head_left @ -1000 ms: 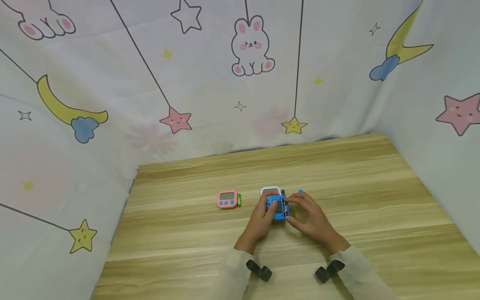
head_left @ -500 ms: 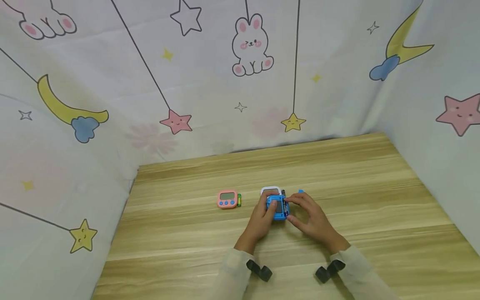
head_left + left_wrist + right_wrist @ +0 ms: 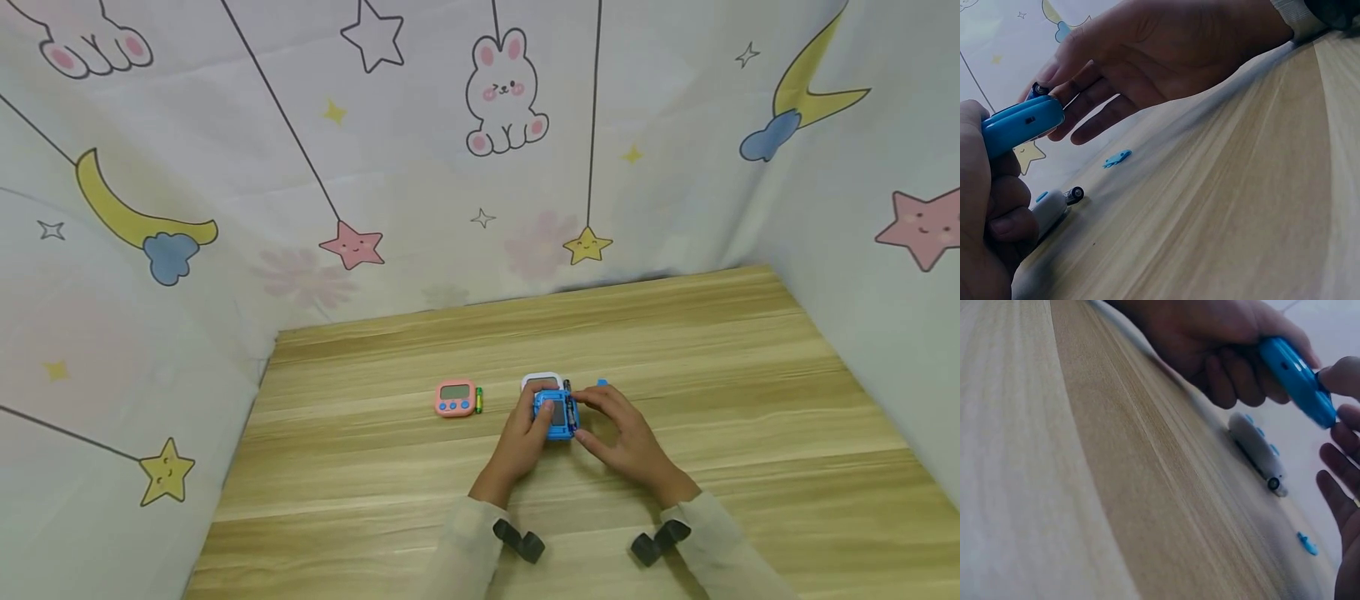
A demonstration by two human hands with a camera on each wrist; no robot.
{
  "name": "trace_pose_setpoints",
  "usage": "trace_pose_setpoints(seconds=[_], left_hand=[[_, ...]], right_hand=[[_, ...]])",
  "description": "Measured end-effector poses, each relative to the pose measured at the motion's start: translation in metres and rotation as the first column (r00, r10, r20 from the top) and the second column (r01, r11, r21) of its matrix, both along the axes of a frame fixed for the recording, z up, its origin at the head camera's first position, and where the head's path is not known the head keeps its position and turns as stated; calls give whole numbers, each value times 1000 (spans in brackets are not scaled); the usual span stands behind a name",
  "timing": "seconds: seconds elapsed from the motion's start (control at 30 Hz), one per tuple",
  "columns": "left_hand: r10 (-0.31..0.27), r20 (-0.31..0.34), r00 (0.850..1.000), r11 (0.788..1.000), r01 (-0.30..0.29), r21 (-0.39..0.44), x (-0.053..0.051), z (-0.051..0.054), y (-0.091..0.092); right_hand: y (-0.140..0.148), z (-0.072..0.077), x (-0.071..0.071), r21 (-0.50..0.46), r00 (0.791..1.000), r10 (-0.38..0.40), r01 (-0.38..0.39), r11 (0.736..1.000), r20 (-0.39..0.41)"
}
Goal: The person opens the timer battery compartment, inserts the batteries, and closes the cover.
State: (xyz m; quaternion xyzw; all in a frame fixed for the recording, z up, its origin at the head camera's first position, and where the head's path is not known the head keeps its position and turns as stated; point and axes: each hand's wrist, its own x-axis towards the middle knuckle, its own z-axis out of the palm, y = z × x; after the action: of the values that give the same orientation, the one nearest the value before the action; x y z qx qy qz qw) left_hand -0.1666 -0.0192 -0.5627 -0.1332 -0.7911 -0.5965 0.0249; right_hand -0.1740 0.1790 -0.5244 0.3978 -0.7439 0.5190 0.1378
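Observation:
My left hand (image 3: 523, 433) grips a blue digital timer (image 3: 553, 425), its back facing up and the thumb lying on it. At the timer's right edge is a small dark battery (image 3: 572, 414); one end of the battery (image 3: 1039, 89) shows above the blue case in the left wrist view. My right hand (image 3: 626, 435) holds this battery between thumb and index finger, the other fingers spread below the timer. How deep the battery sits in its slot cannot be made out. A small blue battery cover (image 3: 1116, 159) lies on the table beyond the right hand.
Behind my left hand lies a white timer (image 3: 542, 380), partly hidden, with a dark battery (image 3: 567, 386) beside it. Further left are a pink timer (image 3: 454, 398) and a green battery (image 3: 478, 400). Printed cloth (image 3: 420, 167) stands behind the wooden table (image 3: 360, 500).
My right thumb and index finger have shifted very slightly along the timer's right edge. The left hand and the timer stay in place.

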Motion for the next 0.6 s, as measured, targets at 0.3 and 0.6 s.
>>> trace_pose_setpoints(seconds=[0.3, 0.6], left_hand=[[16, 16, 1000, 1000, -16, -8, -3, 1, 4], [1, 35, 999, 1000, -1, 4, 5, 40, 8]], right_hand=[[5, -29, -18, 7, 1000, -20, 20, 1000, -2], [12, -42, -30, 61, 999, -17, 13, 998, 52]])
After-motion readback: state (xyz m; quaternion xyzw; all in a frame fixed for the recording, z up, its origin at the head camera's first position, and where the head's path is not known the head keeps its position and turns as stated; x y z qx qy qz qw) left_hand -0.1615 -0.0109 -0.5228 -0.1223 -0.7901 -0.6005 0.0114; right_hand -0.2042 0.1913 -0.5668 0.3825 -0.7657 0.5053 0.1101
